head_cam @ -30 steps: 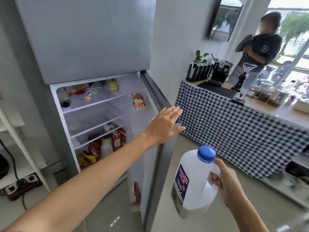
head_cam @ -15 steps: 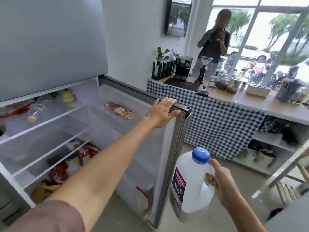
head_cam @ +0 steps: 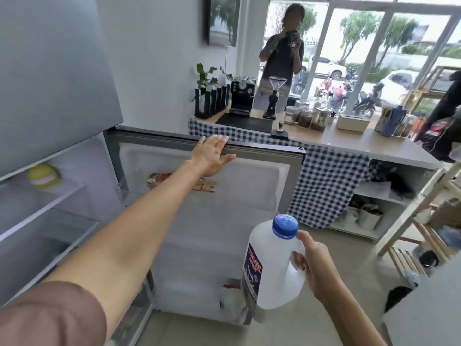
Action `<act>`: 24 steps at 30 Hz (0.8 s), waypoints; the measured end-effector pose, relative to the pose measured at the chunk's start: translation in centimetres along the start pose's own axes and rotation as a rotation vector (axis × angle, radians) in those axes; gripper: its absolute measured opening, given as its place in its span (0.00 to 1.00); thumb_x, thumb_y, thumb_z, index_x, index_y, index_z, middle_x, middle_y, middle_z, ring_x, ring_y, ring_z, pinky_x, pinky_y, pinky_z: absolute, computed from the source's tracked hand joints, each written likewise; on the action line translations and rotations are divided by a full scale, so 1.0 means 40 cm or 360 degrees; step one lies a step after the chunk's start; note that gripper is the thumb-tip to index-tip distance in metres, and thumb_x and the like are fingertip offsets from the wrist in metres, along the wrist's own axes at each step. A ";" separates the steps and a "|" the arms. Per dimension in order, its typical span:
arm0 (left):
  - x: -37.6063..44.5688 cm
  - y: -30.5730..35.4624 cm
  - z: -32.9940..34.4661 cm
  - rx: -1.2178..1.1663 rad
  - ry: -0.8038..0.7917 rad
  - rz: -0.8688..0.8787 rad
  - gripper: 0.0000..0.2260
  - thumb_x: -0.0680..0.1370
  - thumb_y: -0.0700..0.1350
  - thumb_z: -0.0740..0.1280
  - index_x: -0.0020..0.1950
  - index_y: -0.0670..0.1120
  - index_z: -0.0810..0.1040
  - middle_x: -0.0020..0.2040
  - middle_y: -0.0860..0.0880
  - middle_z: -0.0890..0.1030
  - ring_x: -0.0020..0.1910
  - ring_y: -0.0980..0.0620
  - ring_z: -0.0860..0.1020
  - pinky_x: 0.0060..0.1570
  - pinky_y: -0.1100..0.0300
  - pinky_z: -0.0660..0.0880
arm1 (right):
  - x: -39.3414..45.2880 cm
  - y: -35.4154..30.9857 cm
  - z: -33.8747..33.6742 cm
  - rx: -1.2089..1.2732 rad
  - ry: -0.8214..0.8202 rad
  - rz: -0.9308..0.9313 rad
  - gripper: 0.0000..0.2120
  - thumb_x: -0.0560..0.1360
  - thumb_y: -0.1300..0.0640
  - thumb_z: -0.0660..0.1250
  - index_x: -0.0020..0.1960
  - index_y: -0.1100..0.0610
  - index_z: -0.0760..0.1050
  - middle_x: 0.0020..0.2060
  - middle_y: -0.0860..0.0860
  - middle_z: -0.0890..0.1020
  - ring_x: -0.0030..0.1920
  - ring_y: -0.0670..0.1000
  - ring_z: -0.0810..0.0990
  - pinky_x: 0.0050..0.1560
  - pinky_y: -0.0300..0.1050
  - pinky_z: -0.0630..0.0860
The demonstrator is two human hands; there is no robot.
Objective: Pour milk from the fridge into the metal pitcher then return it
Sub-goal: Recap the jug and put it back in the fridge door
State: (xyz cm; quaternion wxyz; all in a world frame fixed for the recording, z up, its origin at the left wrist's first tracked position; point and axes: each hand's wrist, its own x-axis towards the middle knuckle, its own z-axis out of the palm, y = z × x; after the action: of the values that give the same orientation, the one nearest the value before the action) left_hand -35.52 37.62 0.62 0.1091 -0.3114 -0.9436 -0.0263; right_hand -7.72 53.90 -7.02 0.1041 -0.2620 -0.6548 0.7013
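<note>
A white plastic milk jug (head_cam: 270, 273) with a blue cap (head_cam: 285, 226) and a dark blue label hangs upright low in the head view, in front of the open fridge door (head_cam: 262, 186). My right hand (head_cam: 316, 268) is closed around the jug's handle. My left hand (head_cam: 212, 154) lies on the door's top edge, fingers draped over it and thumb on the inner face. The fridge's shelves (head_cam: 50, 203) show at the left. I see no metal pitcher.
Beyond the door runs a counter (head_cam: 349, 143) with a checked cloth, carrying an espresso machine (head_cam: 242, 96), a grinder and several jars. A person (head_cam: 282, 58) stands behind it. A wooden rack (head_cam: 411, 221) is at the right. A yellow bottle (head_cam: 43, 176) sits on a fridge shelf.
The fridge door has swung wider open with my left hand on its top edge, and my view has turned right. The jug stays in my right hand.
</note>
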 end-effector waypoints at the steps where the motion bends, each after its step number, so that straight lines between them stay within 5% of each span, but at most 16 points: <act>1: 0.012 -0.004 0.004 0.0005 0.0008 0.0013 0.32 0.80 0.63 0.46 0.78 0.45 0.49 0.78 0.46 0.53 0.77 0.49 0.49 0.76 0.48 0.45 | 0.014 -0.001 0.017 -0.0004 0.0008 -0.0015 0.10 0.77 0.53 0.62 0.43 0.60 0.71 0.36 0.57 0.59 0.29 0.48 0.57 0.30 0.37 0.64; 9: 0.079 -0.021 0.012 0.0034 -0.0027 0.0033 0.33 0.80 0.63 0.44 0.78 0.44 0.45 0.79 0.45 0.50 0.78 0.48 0.47 0.75 0.48 0.43 | 0.099 -0.003 0.113 0.0082 0.0037 -0.0037 0.13 0.75 0.49 0.64 0.45 0.60 0.75 0.39 0.57 0.68 0.38 0.55 0.60 0.37 0.42 0.65; 13: 0.098 -0.029 0.018 0.0001 -0.0047 0.0021 0.34 0.80 0.63 0.45 0.78 0.44 0.44 0.79 0.45 0.49 0.78 0.48 0.47 0.75 0.48 0.43 | 0.124 -0.003 0.140 0.0081 0.0070 -0.0031 0.21 0.66 0.42 0.66 0.46 0.60 0.74 0.41 0.57 0.69 0.42 0.55 0.64 0.42 0.42 0.72; 19: 0.110 -0.029 0.019 -0.0006 -0.0054 0.0014 0.34 0.80 0.63 0.45 0.78 0.44 0.44 0.79 0.45 0.49 0.78 0.47 0.47 0.75 0.48 0.43 | 0.141 -0.002 0.157 0.0095 0.0069 -0.0125 0.11 0.74 0.50 0.64 0.47 0.58 0.69 0.41 0.57 0.63 0.31 0.49 0.57 0.26 0.31 0.68; 24: 0.110 -0.030 0.017 -0.0002 -0.0069 0.0019 0.34 0.80 0.63 0.46 0.78 0.44 0.44 0.79 0.45 0.48 0.78 0.48 0.46 0.75 0.48 0.42 | 0.135 -0.007 0.165 0.0079 0.0061 -0.0127 0.11 0.75 0.50 0.63 0.46 0.58 0.68 0.40 0.59 0.60 0.30 0.49 0.56 0.26 0.31 0.66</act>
State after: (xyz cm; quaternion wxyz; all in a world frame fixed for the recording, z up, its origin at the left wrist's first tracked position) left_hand -39.80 39.31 0.98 0.0886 -0.3176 -0.9439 -0.0195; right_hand -15.65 50.88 -7.97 0.1510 -0.2464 -0.6449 0.7075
